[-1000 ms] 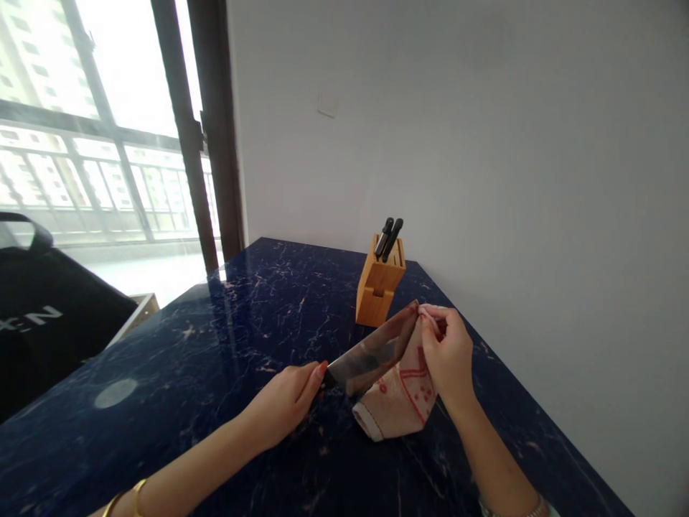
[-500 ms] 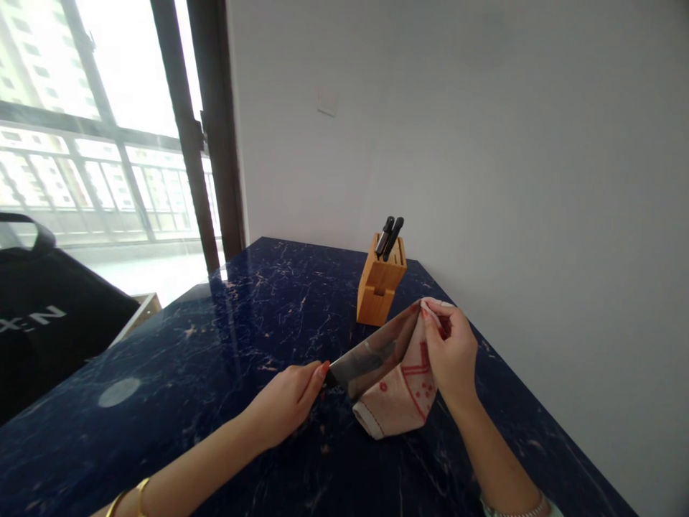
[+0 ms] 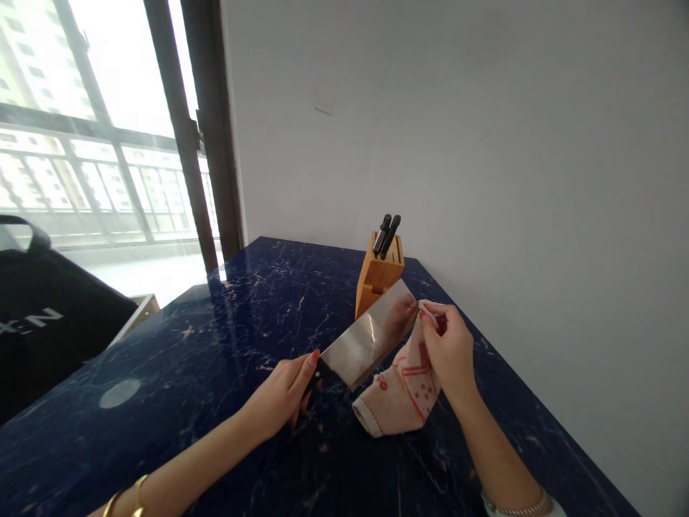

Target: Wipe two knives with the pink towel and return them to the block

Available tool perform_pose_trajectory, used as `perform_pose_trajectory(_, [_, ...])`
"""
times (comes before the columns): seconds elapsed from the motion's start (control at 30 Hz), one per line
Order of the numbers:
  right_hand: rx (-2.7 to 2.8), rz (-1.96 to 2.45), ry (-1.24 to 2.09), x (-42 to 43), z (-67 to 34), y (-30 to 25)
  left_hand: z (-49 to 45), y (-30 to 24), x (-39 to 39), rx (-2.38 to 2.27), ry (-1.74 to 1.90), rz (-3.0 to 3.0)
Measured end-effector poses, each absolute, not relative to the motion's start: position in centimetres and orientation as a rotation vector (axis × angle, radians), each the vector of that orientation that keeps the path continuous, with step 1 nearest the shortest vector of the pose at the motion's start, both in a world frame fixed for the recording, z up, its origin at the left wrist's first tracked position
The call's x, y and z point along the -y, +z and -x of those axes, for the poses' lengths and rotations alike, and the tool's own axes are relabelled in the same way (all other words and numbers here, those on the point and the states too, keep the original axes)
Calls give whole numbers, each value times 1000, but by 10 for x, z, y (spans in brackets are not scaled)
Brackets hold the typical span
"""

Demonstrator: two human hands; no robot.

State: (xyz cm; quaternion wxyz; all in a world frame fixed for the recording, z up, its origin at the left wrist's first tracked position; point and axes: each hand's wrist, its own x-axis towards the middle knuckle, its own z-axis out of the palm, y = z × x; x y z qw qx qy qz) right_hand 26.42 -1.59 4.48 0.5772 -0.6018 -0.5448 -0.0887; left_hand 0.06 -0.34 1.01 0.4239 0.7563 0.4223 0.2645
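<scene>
My left hand (image 3: 283,391) is closed around the black handle of a cleaver (image 3: 371,337), whose broad shiny blade slants up to the right. Pinched in my right hand (image 3: 448,343) is the top of a pale pink cloth (image 3: 406,398) with red markings; its lower part hangs behind and below the blade, near the table. My right fingertips are close to the blade's far end; whether they touch it I cannot tell. Behind the blade stands a wooden knife block (image 3: 380,273) with two black-handled tools (image 3: 388,235) in its slots. The blade hides part of the block.
The dark blue marbled table (image 3: 226,337) runs back to a grey wall (image 3: 484,158). A pale round spot (image 3: 119,393) shows on its left side. At the far left a black bag (image 3: 54,323) stands beside the table, near a window (image 3: 97,143).
The cleaver has turned in my left hand, so its blade now shows a brighter face and its tip points higher. My left hand shifted slightly left; my right hand keeps its pinch on the cloth.
</scene>
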Motion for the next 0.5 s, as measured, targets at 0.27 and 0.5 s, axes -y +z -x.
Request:
perform_pose_trajectory(0.27, [1144,1326,-210,32,-251,56,-3,18,9,-1104,717,-1972])
perform_pose_trajectory(0.5, [1388,1212,-113,31,-226,50,-3,15,8,-1098,725,-1962])
